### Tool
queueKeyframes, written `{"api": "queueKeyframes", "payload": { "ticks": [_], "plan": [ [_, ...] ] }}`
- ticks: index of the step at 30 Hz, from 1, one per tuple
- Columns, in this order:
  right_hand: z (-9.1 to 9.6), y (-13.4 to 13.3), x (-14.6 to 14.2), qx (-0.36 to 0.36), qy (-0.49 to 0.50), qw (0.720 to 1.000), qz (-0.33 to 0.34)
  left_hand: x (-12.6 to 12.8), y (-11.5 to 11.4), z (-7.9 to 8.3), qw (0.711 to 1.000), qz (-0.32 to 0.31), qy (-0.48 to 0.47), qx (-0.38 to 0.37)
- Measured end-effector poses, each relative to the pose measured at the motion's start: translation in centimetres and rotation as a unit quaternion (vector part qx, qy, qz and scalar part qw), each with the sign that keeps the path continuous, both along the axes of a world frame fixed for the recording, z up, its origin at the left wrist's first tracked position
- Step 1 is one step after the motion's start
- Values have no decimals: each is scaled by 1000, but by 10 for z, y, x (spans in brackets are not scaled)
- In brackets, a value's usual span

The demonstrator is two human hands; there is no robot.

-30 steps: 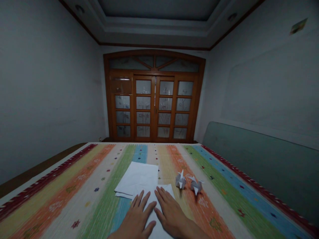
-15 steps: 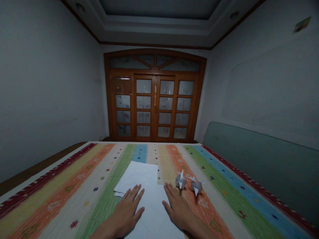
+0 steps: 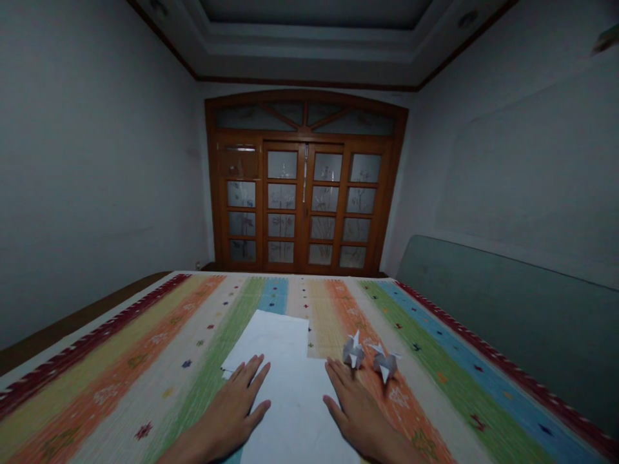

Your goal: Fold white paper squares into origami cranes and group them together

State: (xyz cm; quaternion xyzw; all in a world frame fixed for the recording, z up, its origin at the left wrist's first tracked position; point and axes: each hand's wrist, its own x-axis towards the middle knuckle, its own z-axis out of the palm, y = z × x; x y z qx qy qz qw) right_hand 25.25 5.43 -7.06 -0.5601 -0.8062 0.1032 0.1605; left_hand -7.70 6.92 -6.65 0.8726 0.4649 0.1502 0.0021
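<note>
My left hand (image 3: 236,406) lies flat, fingers stretched out, on the left edge of a white sheet of paper (image 3: 294,406). On the sheet's right edge rests my right hand (image 3: 355,412), also flat and open. Under that sheet a second white sheet (image 3: 275,335) reaches further away. Two small folded white paper figures (image 3: 353,352) (image 3: 383,363) stand on the cloth just beyond my right fingertips, not touched.
The papers lie on a striped, many-coloured cloth (image 3: 145,361) that covers a wide surface. A grey-green padded panel (image 3: 503,309) runs along its right side. Wooden doors with glass panes (image 3: 304,206) fill the far wall.
Both hands have slid apart from the sheet's middle to its left and right edges, and the sheet now lies flatter. The view has tilted slightly.
</note>
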Motion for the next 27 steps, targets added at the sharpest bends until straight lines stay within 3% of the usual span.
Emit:
{"api": "queueKeyframes", "payload": {
  "ticks": [6, 10, 18, 27],
  "plan": [
    [13, -8, -3, -15, -2, 1000, -16, -2, -1, 0, 1000, 5, -12, -21],
    [11, -8, 1, -18, 30, 999, -8, -11, 1, 5, 997, -18, -47, -51],
    [5, 2, 28, -41, 179, 980, 78, -24, -3, 17, 980, -111, -118, -116],
    [8, 0, 32, -56, 215, 968, 119, -25, -4, 16, 969, -134, -159, -132]
  ]
}}
